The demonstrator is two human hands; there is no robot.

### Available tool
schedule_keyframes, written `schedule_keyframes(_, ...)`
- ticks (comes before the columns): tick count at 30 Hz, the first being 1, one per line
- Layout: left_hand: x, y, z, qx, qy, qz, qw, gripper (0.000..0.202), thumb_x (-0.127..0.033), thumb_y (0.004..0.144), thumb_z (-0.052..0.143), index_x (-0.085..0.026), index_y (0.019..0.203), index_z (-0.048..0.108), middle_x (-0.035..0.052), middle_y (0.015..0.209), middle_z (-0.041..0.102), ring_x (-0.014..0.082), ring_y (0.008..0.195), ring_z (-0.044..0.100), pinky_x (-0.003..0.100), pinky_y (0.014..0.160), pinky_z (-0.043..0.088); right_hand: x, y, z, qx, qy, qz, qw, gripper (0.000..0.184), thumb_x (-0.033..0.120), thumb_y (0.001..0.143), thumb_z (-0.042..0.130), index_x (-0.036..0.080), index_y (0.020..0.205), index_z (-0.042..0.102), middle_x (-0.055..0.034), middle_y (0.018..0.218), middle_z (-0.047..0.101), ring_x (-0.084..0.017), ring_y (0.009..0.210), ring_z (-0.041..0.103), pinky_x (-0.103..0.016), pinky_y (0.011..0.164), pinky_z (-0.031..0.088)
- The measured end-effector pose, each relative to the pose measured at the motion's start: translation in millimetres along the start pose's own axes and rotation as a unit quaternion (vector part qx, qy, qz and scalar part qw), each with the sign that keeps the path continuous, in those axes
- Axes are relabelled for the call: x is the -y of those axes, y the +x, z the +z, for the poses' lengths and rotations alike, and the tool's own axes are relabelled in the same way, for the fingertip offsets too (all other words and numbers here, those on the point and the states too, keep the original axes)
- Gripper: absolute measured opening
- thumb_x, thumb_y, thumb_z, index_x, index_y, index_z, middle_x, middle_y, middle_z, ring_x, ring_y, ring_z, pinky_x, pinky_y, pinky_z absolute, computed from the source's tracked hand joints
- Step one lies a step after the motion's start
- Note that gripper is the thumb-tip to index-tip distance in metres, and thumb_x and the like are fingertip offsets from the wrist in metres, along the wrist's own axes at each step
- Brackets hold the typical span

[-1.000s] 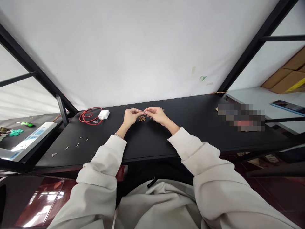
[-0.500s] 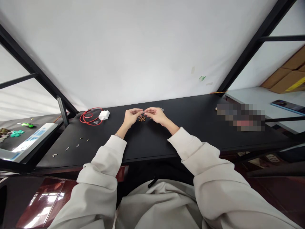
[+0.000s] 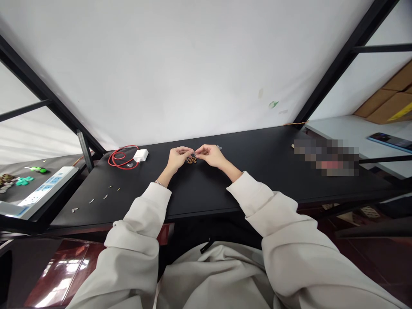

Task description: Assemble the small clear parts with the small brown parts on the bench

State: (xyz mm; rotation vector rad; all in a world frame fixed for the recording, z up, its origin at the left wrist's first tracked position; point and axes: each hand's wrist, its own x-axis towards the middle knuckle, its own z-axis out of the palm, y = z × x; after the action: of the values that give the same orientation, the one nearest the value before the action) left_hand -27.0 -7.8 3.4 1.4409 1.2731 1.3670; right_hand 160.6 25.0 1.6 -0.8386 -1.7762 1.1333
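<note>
Fingertip to fingertip, my left hand [image 3: 177, 158] and my right hand [image 3: 210, 155] meet over the black table [image 3: 199, 193]. Both are closed in a pinch, and what sits between the fingertips is too small to name. Just below and between them lies a little heap of brown beads or nuggets [image 3: 192, 160], partly covered by my fingers. A small clear piece [image 3: 219, 147] shows behind my right hand.
A white charger [image 3: 140, 155] with a coiled red cable [image 3: 119, 158] lies to the left. Several tiny bits [image 3: 92, 201] are scattered at the front left. A power strip [image 3: 48, 189] stands further left; a phone [image 3: 391, 140] lies on the white table [image 3: 334, 124] at right.
My hands stay almost in place, fingertips still pinched together, with only a slight shift of the fingers. The whole view has moved very little.
</note>
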Motion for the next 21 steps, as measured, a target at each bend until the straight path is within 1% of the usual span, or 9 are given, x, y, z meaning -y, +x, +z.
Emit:
schedule_keyframes(3,-0.7,-0.9,0.4,0.009,-0.005,0.01,1.0,0.036,-0.046,0.069,0.083,-0.014,0.085,0.076,0.0104,0.083,0.077,0.0176,0.071,0.07,0.027,0.059,0.052,-1.2,0.4,-0.5,-0.005,-0.021,-0.013,1.0,0.015,0.027,0.074,0.078,0.017,0.082,0.071,-0.0048,0.08,0.074,-0.016,0.07,0.067,-0.032,0.072,0.054)
schedule_keyframes(7,-1.1,-1.5,1.1,0.017,-0.021,0.037,0.999,0.039,-0.046,0.067,0.085,-0.014,0.087,0.075,0.0097,0.084,0.077,0.0185,0.073,0.071,0.03,0.065,0.055,-3.8,1.3,-0.8,-0.02,-0.025,-0.023,0.999,0.016,0.028,0.074,0.078,0.017,0.082,0.071,-0.0039,0.078,0.073,-0.016,0.069,0.065,-0.031,0.07,0.053)
schedule_keyframes(12,0.3,0.0,1.3,0.022,-0.021,0.06,0.998,0.034,-0.04,0.066,0.086,-0.014,0.086,0.075,0.0095,0.084,0.076,0.0185,0.072,0.07,0.031,0.066,0.056,-6.1,2.3,-0.9,-0.031,-0.028,-0.028,0.999,0.018,0.032,0.072,0.079,0.018,0.08,0.071,-0.0048,0.08,0.074,-0.017,0.071,0.066,-0.033,0.072,0.053)
schedule_keyframes(17,1.9,2.0,1.0,0.037,0.021,0.096,0.995,0.037,-0.027,0.061,0.087,-0.016,0.093,0.073,0.0082,0.09,0.075,0.0152,0.067,0.067,0.03,0.064,0.055,-3.2,0.9,-1.1,-0.043,-0.031,-0.017,0.998,0.021,0.034,0.071,0.081,0.019,0.079,0.07,-0.0052,0.083,0.075,-0.019,0.075,0.067,-0.037,0.075,0.054)
schedule_keyframes(21,2.7,2.1,1.5,0.05,0.067,0.125,0.989,0.038,-0.025,0.063,0.085,-0.017,0.098,0.071,0.0063,0.089,0.074,0.0129,0.065,0.065,0.028,0.061,0.052,-0.3,-0.4,-0.9,-0.038,-0.001,-0.006,0.999,0.024,0.034,0.067,0.084,0.019,0.077,0.069,-0.0052,0.083,0.075,-0.02,0.076,0.069,-0.038,0.077,0.055)
